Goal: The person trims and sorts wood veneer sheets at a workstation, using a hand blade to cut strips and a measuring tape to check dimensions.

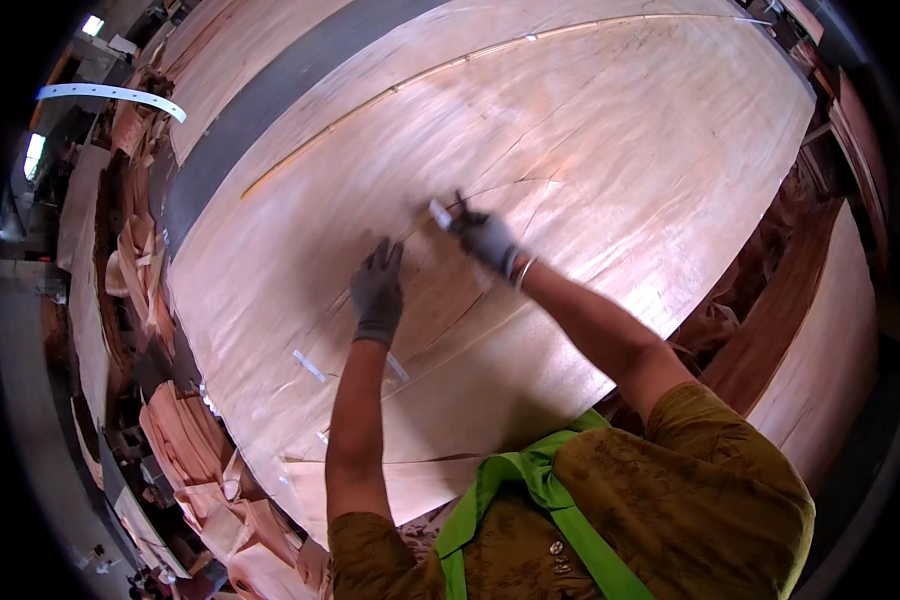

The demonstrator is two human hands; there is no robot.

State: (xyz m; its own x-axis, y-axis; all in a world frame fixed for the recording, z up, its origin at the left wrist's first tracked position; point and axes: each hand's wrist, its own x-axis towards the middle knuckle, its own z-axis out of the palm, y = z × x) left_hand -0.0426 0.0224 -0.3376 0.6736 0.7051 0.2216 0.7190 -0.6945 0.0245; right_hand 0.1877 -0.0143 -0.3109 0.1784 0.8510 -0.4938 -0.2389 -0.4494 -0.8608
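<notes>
A wide sheet of pale wood veneer [590,240] lies before me, with thin cracks or seams running across it. My left hand [378,292], in a grey glove, rests on the sheet beside a seam with its fingers stretched out. A little farther and to the right, my right hand [485,240], also gloved, is slightly blurred by motion. At its fingertips is a small white piece [440,213], perhaps tape; its exact kind I cannot make out. Short white tape strips [310,366] are on the sheet nearer to me, left of my left forearm.
A long thin yellowish measuring strip [400,87] lies across the far part of the sheet. Beyond it runs a dark grey band [240,120]. Torn veneer scraps [190,440] heap up at the left; more veneer [820,330] stands at the right. A pale perforated strip [110,91] juts in at the upper left.
</notes>
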